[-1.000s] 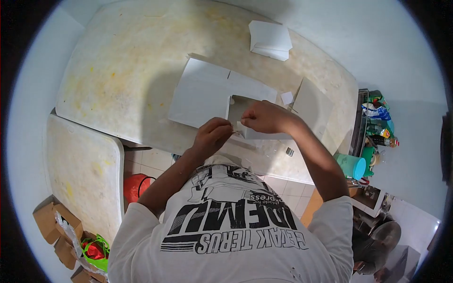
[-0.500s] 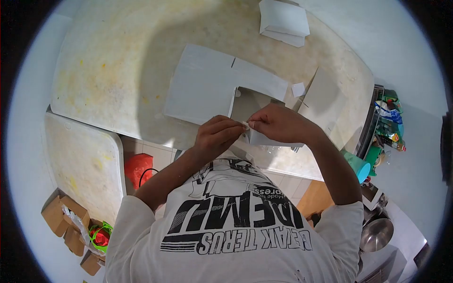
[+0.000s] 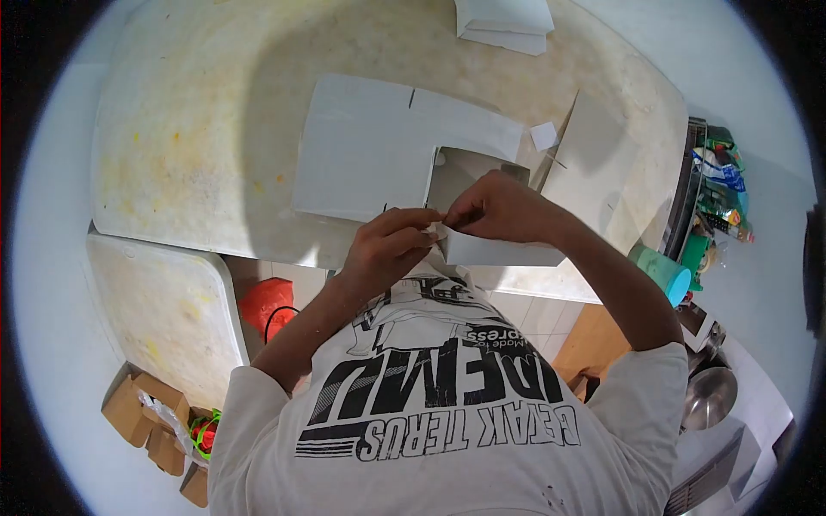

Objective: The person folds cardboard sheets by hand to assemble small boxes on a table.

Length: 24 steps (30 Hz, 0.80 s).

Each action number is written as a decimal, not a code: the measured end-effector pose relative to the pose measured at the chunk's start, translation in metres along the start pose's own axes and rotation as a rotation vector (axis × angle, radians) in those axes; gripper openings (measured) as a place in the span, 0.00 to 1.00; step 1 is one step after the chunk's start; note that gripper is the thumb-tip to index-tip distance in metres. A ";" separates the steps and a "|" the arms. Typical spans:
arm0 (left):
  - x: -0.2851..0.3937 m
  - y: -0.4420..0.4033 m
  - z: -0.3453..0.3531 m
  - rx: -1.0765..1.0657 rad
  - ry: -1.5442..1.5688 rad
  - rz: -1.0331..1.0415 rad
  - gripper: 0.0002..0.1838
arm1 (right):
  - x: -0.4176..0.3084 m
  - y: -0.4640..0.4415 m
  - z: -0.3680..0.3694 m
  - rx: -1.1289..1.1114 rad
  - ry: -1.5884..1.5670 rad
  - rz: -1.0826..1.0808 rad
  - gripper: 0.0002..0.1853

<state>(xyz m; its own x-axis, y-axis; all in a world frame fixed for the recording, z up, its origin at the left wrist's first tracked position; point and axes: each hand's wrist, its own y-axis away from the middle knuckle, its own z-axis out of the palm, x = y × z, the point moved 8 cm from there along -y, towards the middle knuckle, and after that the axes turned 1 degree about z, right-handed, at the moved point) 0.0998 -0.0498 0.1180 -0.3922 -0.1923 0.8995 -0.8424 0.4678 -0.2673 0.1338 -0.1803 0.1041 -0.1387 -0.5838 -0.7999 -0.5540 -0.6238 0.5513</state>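
Observation:
A partly folded white cardboard box (image 3: 501,251) stands at the near edge of the table, its open grey inside facing up. A wide flat white panel (image 3: 361,146) with slits extends to its left. My left hand (image 3: 387,248) is closed in a pinch at the box's near left corner, on a small whitish piece (image 3: 440,230) that I cannot identify. Fingertips of my right hand (image 3: 508,211) are also pinched together at that corner, almost touching the left ones. What they hold, if anything, is hidden.
On the stained table (image 3: 189,95) lie a small white square piece (image 3: 543,136), a grey board (image 3: 594,163) and a folded white box (image 3: 503,24). A turquoise cup (image 3: 671,279) stands at the right. Below left are a second table (image 3: 163,301) and brown cartons (image 3: 142,413).
The view has shifted slightly. My right hand has turned and lifted a little, with its fingertips still beside the left ones. The left hand keeps its pinch at the corner.

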 end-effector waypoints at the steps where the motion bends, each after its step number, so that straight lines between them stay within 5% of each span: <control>1: -0.001 0.000 0.000 0.011 0.014 -0.030 0.06 | -0.002 0.001 -0.001 0.038 0.025 -0.042 0.10; 14: -0.017 0.011 0.004 -0.061 0.101 -0.183 0.05 | -0.018 0.014 0.017 0.160 0.430 -0.565 0.05; 17: -0.019 0.005 0.006 -0.179 0.171 -0.166 0.06 | -0.023 0.017 0.019 0.158 0.506 -0.598 0.05; 21: -0.041 0.001 0.012 -0.395 0.659 -0.313 0.13 | -0.025 0.017 0.018 0.197 0.533 -0.659 0.07; 24: -0.046 -0.009 0.017 -0.535 0.578 -0.352 0.14 | -0.015 0.016 0.016 0.266 0.478 -0.660 0.08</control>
<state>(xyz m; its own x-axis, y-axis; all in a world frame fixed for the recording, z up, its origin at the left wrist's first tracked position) 0.1190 -0.0596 0.0736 0.2310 -0.0008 0.9730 -0.5356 0.8347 0.1278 0.1142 -0.1736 0.1210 0.6078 -0.3374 -0.7188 -0.5818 -0.8053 -0.1139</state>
